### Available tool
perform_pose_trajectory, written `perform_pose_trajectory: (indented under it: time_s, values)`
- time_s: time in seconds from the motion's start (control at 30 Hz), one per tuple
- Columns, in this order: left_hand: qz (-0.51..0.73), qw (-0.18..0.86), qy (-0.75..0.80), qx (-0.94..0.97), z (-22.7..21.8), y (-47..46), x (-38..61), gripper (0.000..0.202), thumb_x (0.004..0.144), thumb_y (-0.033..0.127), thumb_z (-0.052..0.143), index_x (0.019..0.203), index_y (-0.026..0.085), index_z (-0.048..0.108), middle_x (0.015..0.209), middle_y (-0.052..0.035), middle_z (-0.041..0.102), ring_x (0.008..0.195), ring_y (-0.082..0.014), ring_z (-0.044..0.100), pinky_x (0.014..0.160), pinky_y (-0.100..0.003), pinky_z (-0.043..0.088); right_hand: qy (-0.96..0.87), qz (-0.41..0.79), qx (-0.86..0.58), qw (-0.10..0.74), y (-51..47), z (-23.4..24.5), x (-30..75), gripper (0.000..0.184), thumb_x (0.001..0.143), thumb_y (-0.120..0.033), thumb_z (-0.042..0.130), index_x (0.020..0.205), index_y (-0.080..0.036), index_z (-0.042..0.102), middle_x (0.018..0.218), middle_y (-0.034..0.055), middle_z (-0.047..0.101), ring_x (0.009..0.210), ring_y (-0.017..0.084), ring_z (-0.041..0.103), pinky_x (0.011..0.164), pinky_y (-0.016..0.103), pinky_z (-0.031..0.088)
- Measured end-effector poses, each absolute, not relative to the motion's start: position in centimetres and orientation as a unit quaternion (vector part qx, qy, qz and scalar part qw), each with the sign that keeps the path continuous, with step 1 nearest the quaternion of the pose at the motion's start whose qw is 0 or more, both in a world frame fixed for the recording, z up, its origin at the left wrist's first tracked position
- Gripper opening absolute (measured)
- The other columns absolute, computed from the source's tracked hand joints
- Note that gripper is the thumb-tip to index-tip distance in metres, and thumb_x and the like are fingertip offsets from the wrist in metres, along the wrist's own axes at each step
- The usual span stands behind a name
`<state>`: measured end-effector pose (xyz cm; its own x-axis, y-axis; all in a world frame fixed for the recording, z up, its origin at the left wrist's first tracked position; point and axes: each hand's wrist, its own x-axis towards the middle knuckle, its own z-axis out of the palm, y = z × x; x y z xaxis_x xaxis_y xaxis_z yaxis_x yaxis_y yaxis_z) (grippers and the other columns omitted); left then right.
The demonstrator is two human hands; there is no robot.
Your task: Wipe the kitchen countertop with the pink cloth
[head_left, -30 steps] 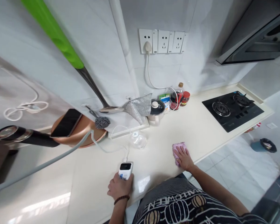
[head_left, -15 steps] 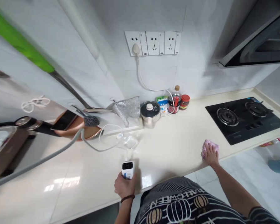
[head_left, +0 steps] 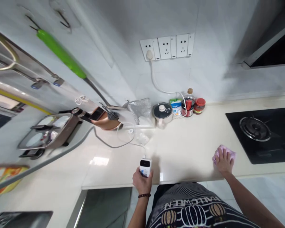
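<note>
My left hand (head_left: 142, 182) is wrapped round a white power bank (head_left: 145, 167) with a dark display, held close to the counter's front edge. A thin white cable (head_left: 138, 145) runs into its top end, and a grey cable (head_left: 111, 146) arcs across the counter nearby. Farther right, my right hand (head_left: 224, 162) presses a pink cloth (head_left: 228, 152) against the countertop, its fingers spread over the folds. The cloth lies left of the black gas stove (head_left: 242, 148). Beyond the power bank sits a small clear plastic item (head_left: 142, 138).
Along the wall stand a small lidded pot (head_left: 162, 118), a red-lidded jar (head_left: 199, 106), a bottle (head_left: 190, 96) and packets (head_left: 176, 107). At left are a copper-coloured pan (head_left: 105, 123), a phone (head_left: 97, 113) and a rectangular electric cooker (head_left: 59, 139). A plug (head_left: 149, 55) sits in the wall socket.
The view has swung left, bringing more of the cooker and sink side into sight. Both hands keep their holds on the power bank and the cloth.
</note>
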<state>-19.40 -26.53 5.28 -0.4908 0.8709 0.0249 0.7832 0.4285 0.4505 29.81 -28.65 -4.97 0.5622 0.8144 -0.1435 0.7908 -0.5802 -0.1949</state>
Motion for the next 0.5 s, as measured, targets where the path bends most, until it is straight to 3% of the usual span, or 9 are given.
perform_pose_trajectory:
  time_s: [0.13,0.27,0.5]
  values:
    - [0.134,0.122,0.829,0.529,4.6,-24.5,-16.4,0.063,0.073,0.048,0.074,0.125,0.017,0.057,0.107,-0.0131,0.068,0.108,-0.0331,0.063,0.083,-0.04,0.047,-0.466,0.116,-0.876,0.051,-28.6,-4.9,30.0,0.069,0.101,-0.053,0.015,0.166,-0.031,0.014,0.174,0.0067,0.017,0.158,0.036,0.012,0.122,0.065,0.012]
    - [0.071,0.133,0.824,0.546,4.3,-21.5,-14.6,0.067,0.076,0.046,0.073,0.132,0.015,0.053,0.118,-0.0184,0.065,0.117,-0.0363,0.059,0.091,-0.045,0.046,-0.48,0.101,-0.871,0.03,-29.5,-5.1,29.0,0.066,0.102,-0.049,0.016,0.166,-0.034,0.003,0.175,0.0025,0.007,0.158,0.035,0.013,0.122,0.065,0.013]
    - [0.028,0.129,0.804,0.579,3.0,-18.3,-12.8,0.069,0.08,0.049,0.069,0.136,0.013,0.048,0.122,-0.0193,0.062,0.12,-0.0364,0.056,0.095,-0.048,0.044,-0.58,0.082,-0.811,-0.009,-34.2,-5.1,22.5,0.061,0.103,-0.041,0.027,0.164,-0.032,0.026,0.172,0.0033,0.023,0.159,0.032,0.015,0.125,0.062,0.015]
